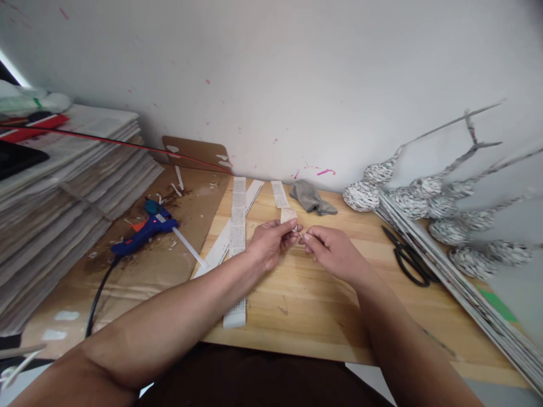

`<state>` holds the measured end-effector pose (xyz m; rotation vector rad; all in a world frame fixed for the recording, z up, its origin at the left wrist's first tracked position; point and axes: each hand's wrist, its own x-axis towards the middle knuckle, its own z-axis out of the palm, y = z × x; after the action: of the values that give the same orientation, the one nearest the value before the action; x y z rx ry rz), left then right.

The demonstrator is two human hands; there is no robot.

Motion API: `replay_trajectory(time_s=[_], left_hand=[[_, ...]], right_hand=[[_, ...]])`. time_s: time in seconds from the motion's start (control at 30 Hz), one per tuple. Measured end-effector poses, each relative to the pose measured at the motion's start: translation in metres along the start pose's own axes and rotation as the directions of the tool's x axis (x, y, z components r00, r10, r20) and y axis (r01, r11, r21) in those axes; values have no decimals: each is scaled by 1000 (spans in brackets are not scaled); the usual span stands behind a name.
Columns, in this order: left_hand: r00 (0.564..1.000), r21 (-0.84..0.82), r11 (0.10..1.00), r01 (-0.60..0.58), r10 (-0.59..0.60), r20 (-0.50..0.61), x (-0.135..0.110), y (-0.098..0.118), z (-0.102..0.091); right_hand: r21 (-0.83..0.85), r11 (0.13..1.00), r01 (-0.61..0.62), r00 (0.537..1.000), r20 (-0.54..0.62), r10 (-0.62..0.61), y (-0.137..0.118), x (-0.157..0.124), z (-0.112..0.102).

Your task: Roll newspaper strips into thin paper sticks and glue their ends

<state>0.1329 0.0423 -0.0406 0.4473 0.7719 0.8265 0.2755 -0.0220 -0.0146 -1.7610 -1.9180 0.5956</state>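
A printed paper strip (279, 195) runs from near the wall down to my hands, its near end between them. My left hand (274, 242) is closed on this strip, thumb on top and fingers curled beneath. Just to the right, my right hand (328, 249) pinches the strip's narrow, twisted-looking end; the fingertips hide most of it. Left of my hands lies another long printed strip (238, 217), partly under my left forearm. It crosses over white paper strips (219, 244) lying at a slant.
On brown cardboard at left rests a blue glue gun (146, 229) with a glue stick in it. Beyond stands a tall newspaper stack (85, 164). A grey cloth (311, 198) sits by the wall. At right are black scissors (409, 260), rolled paper sticks (449, 277) and several woven paper bulbs (362, 196).
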Motion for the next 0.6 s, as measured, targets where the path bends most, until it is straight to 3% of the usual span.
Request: replay_trajectory(time_s=[0.2, 0.4, 0.5, 0.6], left_hand=[[1000, -7, 1000, -19, 19, 5, 2, 1, 0], [1000, 23, 1000, 1, -1, 9, 2, 0, -2], [999, 49, 999, 4, -6, 41, 1, -1, -2], [999, 54, 999, 10, -13, 44, 0, 0, -1]], right_hand=[[-92, 994, 59, 989, -131, -71, 0, 1, 3], [28, 999, -41, 999, 32, 40, 3, 1, -1], [190, 967, -172, 979, 141, 146, 4, 2, 0], [219, 945, -243, 962, 181, 205, 4, 3, 1]])
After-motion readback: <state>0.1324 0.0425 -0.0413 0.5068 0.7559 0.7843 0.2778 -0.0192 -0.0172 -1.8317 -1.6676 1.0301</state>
